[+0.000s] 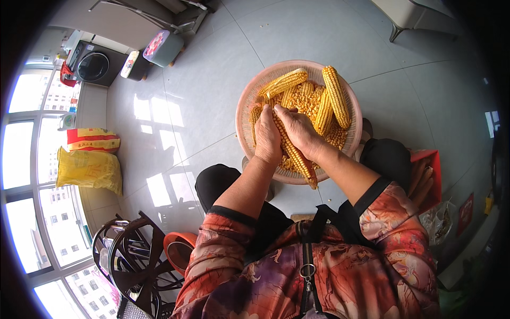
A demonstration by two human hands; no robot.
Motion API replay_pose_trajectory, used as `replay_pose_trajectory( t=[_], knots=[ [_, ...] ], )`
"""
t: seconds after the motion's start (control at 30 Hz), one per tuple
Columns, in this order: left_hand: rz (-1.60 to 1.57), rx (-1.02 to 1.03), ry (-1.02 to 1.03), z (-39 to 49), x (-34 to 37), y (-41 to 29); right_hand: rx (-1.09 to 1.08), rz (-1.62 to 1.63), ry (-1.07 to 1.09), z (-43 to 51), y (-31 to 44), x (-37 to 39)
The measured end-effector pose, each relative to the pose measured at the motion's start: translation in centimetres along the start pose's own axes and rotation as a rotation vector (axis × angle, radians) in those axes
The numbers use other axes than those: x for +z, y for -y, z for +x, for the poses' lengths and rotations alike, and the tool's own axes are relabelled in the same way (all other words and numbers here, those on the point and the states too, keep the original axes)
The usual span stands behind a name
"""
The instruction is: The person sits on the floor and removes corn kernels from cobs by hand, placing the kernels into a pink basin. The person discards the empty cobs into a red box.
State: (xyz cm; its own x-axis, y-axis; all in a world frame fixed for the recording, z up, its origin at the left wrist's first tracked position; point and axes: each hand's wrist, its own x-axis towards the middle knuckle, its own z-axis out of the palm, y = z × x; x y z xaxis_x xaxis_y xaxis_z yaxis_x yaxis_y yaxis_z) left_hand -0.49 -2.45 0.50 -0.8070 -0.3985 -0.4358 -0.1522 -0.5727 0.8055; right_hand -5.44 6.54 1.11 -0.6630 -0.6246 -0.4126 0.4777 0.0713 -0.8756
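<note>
Both hands grip one ear of dried yellow corn (293, 148) over a round pink basket (244, 88). My left hand (267, 133) wraps its left side, thumb near the upper end. Across from it, my right hand (297, 129) holds the ear's other side, thumb also up top. The ear's lower tip points toward me and overlaps the basket's near rim; part of its right side looks bare and reddish. Loose corn kernels (306, 99) cover the basket's bottom. Whole ears rest in it, among them one at the back (283, 82) and one leaning at the right (336, 97).
Right of my knee stands a red box (434, 179) holding bare cobs (420, 185). An orange bucket (179, 249) and a dark chair (139, 267) are at my left. Yellow sacks (91, 169) lie by the window. Two stools (164, 50) and a washing machine (95, 63) stand farther back.
</note>
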Motion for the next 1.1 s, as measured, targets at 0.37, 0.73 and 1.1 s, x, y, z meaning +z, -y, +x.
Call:
replay_pose_trajectory(
  t=[0.37,0.73,1.1],
  knots=[
    [0.117,0.213,-0.085,-0.3,0.8,0.8,-0.047,0.072,-0.01,-1.0,0.4,0.1],
    [0.198,0.282,-0.135,-0.1,0.5,1.0,0.125,0.053,-0.017,-1.4,1.6,1.2],
    [0.3,0.323,-0.167,0.8,-0.3,1.2,0.084,0.136,-0.069,-2.0,1.0,2.0]
  ],
)
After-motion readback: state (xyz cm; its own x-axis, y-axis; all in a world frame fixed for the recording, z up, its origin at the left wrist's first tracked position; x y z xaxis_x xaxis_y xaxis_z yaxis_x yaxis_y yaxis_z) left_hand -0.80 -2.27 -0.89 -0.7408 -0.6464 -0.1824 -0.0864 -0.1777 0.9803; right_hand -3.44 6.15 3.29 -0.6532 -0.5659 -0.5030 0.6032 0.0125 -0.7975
